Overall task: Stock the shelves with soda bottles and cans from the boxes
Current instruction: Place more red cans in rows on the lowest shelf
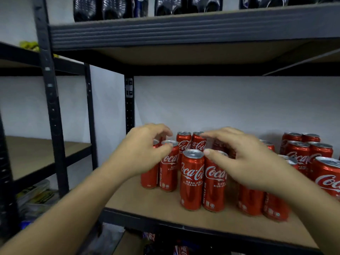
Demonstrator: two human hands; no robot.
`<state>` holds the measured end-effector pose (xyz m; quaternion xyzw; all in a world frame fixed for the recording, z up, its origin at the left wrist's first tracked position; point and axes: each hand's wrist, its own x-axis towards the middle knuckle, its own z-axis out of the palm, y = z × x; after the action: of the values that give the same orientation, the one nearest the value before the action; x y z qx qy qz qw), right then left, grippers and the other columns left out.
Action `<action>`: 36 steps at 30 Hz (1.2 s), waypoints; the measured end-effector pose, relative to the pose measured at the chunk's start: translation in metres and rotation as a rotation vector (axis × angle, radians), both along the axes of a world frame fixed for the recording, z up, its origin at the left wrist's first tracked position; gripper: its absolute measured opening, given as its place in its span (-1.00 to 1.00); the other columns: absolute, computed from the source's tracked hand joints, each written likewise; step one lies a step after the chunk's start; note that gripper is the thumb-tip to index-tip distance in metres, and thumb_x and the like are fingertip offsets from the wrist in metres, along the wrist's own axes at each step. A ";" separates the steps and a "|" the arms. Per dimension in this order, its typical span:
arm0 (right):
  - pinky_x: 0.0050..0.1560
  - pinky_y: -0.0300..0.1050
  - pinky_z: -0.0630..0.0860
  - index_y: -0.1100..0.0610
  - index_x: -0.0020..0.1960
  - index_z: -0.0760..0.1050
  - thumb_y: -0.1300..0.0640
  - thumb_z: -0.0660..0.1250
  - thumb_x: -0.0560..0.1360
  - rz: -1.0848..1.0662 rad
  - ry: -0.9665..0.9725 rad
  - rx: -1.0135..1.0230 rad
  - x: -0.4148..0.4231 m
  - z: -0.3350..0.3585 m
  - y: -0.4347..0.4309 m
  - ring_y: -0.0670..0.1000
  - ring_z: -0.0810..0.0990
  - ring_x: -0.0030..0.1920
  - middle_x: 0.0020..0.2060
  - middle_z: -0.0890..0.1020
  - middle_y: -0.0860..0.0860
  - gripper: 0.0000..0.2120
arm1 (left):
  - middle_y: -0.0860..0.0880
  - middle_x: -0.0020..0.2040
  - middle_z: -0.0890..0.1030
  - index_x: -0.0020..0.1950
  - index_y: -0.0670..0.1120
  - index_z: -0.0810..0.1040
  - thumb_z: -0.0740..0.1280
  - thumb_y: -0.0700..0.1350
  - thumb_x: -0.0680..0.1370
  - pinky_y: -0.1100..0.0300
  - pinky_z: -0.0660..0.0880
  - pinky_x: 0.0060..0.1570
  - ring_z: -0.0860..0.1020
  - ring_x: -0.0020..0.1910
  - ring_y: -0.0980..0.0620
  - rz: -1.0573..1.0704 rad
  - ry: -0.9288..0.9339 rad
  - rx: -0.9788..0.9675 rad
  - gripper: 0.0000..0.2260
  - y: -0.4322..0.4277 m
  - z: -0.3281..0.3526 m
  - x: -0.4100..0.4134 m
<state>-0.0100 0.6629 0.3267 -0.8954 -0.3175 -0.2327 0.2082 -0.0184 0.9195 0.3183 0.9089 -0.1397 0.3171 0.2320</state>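
Note:
Several red Coca-Cola cans (192, 179) stand upright in a cluster on the brown board of the middle shelf (147, 201). My left hand (141, 151) hovers over the leftmost cans (168, 170) with curled, spread fingers, its thumb by one can's top. My right hand (246, 159) is spread above the cans at the centre right, thumb tip just above a front can's rim (214, 181). Neither hand is closed around a can. More cans (298, 153) stand at the far right. Some cans are hidden behind my right hand.
Dark soda bottles (110, 8) line the shelf above. The black metal upright (49, 100) and a second shelving unit (44, 153) stand to the left. Below the shelf edge (165, 223) a box with more cans (182, 250) shows. Bare board lies left of the cans.

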 end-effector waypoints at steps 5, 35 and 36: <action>0.22 -0.07 0.55 -0.25 0.29 0.54 -0.21 0.36 0.52 0.025 0.196 -0.059 0.051 0.039 0.039 -0.19 0.58 0.11 0.14 0.60 -0.25 -0.65 | 0.10 0.27 0.55 0.35 0.19 0.48 0.45 0.15 0.49 0.09 0.57 0.12 0.55 0.19 0.07 0.100 0.314 0.319 -0.56 0.023 0.048 0.038; -0.25 -0.28 0.62 0.16 0.32 0.55 0.04 0.51 0.52 -0.163 0.593 -0.330 0.145 0.055 0.021 -0.07 0.71 -0.20 0.06 0.62 -0.04 -0.57 | 0.06 -0.18 0.73 -0.06 -0.06 0.72 0.57 0.29 0.34 0.13 0.66 -0.14 0.71 -0.30 0.09 -0.096 0.514 0.384 -0.56 -0.055 0.054 0.160; -0.24 -0.29 0.62 0.15 0.34 0.54 0.03 0.50 0.52 -0.162 0.595 -0.327 0.146 0.054 0.017 -0.07 0.71 -0.17 0.06 0.61 -0.05 -0.56 | 0.05 -0.20 0.74 -0.07 -0.08 0.72 0.56 0.29 0.35 0.08 0.68 -0.08 0.71 -0.32 0.09 -0.106 0.523 0.376 -0.55 -0.058 0.053 0.161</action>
<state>0.1362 0.6802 0.3812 -0.9678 -0.2040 0.0764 0.1265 0.1425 0.8611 0.3710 0.9779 -0.1789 0.0290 0.1043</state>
